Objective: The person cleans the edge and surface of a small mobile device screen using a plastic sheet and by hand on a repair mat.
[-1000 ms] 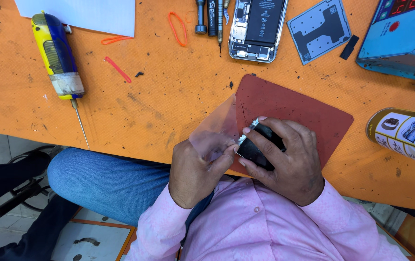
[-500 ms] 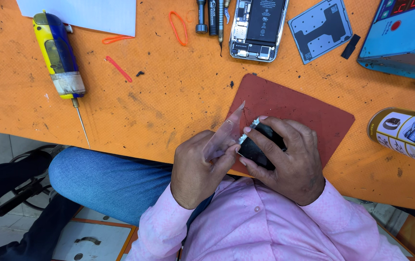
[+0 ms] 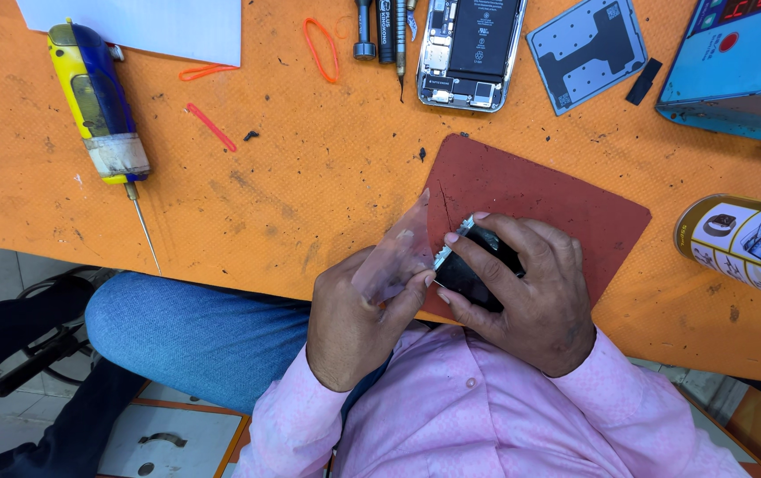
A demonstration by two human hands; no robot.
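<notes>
film [image 3: 395, 257] now steeper in left hand [image 3: 358, 323]

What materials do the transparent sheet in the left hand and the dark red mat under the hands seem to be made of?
Transparent sheet: probably thin glossy plastic film; the left hand shows through it and it bends. Dark red mat: likely matte rubber or silicone; it lies flat, without shine, with a thin dark scratch.

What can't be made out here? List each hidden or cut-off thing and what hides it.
- Head view: the small black part is mostly covered by the right hand.
- The clear film blurs the left hand fingertips behind it.
- The opened phone and blue device are cut off by the top edge.
</notes>
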